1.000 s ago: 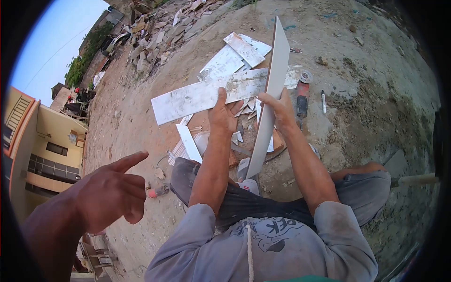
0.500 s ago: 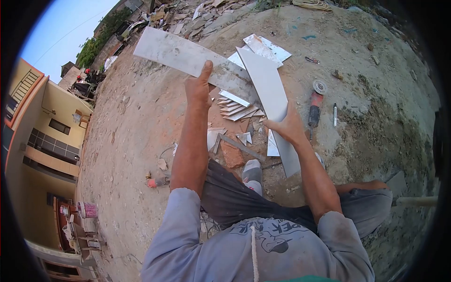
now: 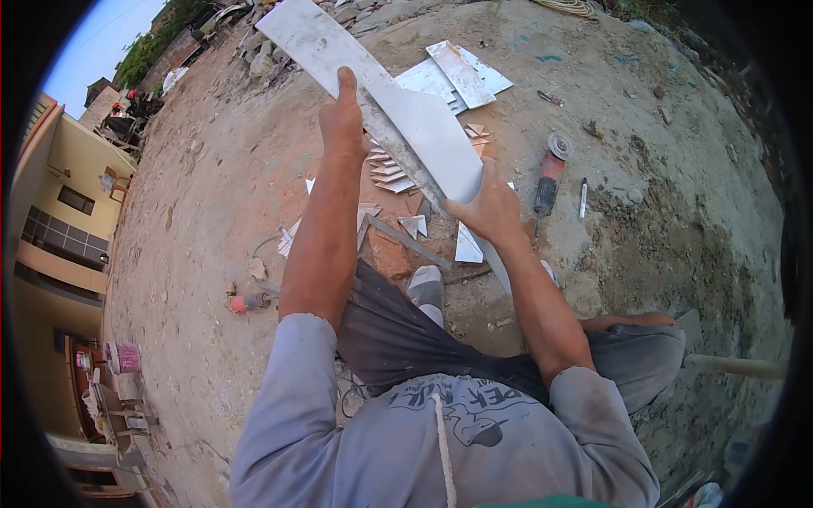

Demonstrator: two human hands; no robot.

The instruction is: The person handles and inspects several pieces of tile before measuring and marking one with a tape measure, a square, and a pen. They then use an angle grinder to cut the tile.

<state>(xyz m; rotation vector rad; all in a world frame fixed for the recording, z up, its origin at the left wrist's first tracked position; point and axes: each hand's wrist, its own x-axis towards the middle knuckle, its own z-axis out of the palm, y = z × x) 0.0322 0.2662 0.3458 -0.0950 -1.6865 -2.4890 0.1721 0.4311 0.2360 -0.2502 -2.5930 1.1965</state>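
Note:
My left hand point(image 3: 342, 123) grips a long, stained tile strip point(image 3: 306, 38) by its edge, thumb laid on its face. A whiter tile strip point(image 3: 434, 135) with an angled end is clasped in my right hand point(image 3: 489, 205). The whiter strip lies over part of the stained one, their long sides running nearly parallel. Both strips are held above the ground, slanting from upper left to lower right. Beneath them, small cut tile pieces point(image 3: 391, 175) lie in a fanned row, and larger white tiles point(image 3: 461, 78) are stacked farther off.
An angle grinder point(image 3: 549, 176) and a white marker point(image 3: 583, 198) lie on the dirt at right. A second red tool point(image 3: 248, 302) is at left. Near my foot point(image 3: 426, 286) are a brick point(image 3: 389, 252) and tile scraps point(image 3: 413, 225). Rubble lies at the far edge.
The two strips have swung from a crossed position to almost parallel, overlapping more. The stained strip has tilted more steeply, and my hands have come slightly up and left in view.

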